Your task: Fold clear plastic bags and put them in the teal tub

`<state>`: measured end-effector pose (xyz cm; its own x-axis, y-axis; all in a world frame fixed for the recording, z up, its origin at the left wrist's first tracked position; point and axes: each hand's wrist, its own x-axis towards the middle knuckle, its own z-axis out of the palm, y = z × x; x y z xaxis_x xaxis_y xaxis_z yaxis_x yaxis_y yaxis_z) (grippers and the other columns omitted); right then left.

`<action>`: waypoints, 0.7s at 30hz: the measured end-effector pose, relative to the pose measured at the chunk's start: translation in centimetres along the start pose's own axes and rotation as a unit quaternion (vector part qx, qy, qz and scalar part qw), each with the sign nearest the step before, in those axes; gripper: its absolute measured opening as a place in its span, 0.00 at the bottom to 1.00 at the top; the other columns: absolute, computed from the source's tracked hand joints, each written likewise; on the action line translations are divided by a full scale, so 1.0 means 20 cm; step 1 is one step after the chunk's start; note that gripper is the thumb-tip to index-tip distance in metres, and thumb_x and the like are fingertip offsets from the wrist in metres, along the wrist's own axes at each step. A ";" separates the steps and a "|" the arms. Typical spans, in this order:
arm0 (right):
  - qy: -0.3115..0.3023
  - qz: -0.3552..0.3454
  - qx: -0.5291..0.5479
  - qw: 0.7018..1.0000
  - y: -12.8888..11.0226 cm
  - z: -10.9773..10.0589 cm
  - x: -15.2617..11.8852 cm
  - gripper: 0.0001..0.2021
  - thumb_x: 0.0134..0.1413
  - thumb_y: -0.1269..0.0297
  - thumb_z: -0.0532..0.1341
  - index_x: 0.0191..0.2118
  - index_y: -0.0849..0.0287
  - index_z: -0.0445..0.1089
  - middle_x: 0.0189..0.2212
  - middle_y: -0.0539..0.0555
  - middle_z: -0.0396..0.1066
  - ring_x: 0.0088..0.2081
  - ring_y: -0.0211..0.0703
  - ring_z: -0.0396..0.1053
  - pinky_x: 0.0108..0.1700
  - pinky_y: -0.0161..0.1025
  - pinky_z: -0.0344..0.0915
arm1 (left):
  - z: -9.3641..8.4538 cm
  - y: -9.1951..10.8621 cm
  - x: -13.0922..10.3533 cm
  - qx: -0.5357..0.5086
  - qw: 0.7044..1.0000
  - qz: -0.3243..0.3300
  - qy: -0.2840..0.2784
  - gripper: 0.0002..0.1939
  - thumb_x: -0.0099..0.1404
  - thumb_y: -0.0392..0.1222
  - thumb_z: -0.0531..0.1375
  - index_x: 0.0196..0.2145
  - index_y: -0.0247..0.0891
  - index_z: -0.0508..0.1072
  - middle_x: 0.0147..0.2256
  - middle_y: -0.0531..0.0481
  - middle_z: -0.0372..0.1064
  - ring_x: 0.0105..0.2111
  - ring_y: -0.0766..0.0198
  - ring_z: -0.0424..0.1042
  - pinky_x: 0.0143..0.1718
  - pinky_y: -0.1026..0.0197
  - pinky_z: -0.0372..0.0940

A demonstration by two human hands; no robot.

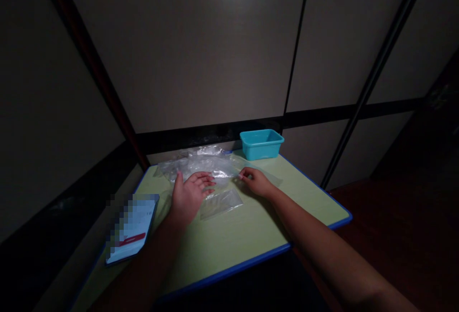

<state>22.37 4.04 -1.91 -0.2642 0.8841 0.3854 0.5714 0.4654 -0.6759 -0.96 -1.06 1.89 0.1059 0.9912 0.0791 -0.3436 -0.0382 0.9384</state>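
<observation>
My left hand (191, 194) is open, palm turned inward and fingers spread, over the left part of the table. Close to its fingertips lies a small, flat clear plastic bag (223, 204). Behind both hands spreads a crumpled heap of clear plastic (201, 163), shiny and see-through. My right hand (256, 181) is at the heap's right side, thumb and fingers closed in a pinch. Whatever is between those fingertips, if anything, is too small to make out.
A turquoise plastic basket (261, 145) stands at the table's back edge. On the left lies a tablet (134, 226) with a lit, partly blurred screen. The pale green table (247, 242) has a blue rim. Cabinet panels (211, 63) rise directly behind it.
</observation>
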 end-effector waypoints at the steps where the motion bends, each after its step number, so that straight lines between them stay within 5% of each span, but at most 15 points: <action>1: 0.003 0.005 0.031 1.000 0.00 0.00 0.00 0.11 0.56 0.58 0.54 0.32 0.61 0.67 0.28 0.52 0.71 0.31 0.40 0.67 0.34 0.36 0.61 | -0.01 0.01 0.00 -0.070 0.997 -0.019 -0.016 0.38 0.57 0.72 0.41 0.36 0.35 0.72 0.35 0.40 0.70 0.35 0.54 0.70 0.37 0.50 0.66; 9: 0.004 0.012 0.113 0.994 0.04 0.02 0.02 0.15 0.53 0.52 0.55 0.28 0.60 0.64 0.25 0.53 0.69 0.29 0.41 0.65 0.34 0.39 0.61 | 0.01 0.05 -0.06 -0.251 0.964 -0.049 -0.073 0.36 0.61 0.69 0.36 0.30 0.37 0.68 0.29 0.46 0.63 0.23 0.64 0.61 0.20 0.62 0.59; 15: 0.001 0.018 0.102 0.995 0.03 0.02 0.01 0.15 0.53 0.52 0.55 0.27 0.60 0.65 0.25 0.53 0.69 0.28 0.40 0.65 0.33 0.38 0.61 | 0.02 0.08 -0.08 -0.276 0.953 -0.064 -0.109 0.31 0.63 0.66 0.39 0.23 0.38 0.63 0.22 0.52 0.56 0.18 0.67 0.57 0.18 0.64 0.56; 21: 0.000 0.019 0.096 0.995 0.01 0.01 0.01 0.16 0.53 0.52 0.56 0.29 0.61 0.67 0.26 0.54 0.70 0.28 0.40 0.66 0.33 0.38 0.62 | 0.01 0.06 -0.05 -0.255 0.958 -0.081 -0.098 0.27 0.71 0.48 0.42 0.15 0.38 0.54 0.13 0.59 0.43 0.11 0.71 0.46 0.15 0.67 0.49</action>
<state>22.36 4.21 -2.05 -0.2456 0.9009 0.3578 0.4227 0.4317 -0.7969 -1.38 -2.11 3.05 0.3526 0.9341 0.0560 -0.7146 0.2301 0.6606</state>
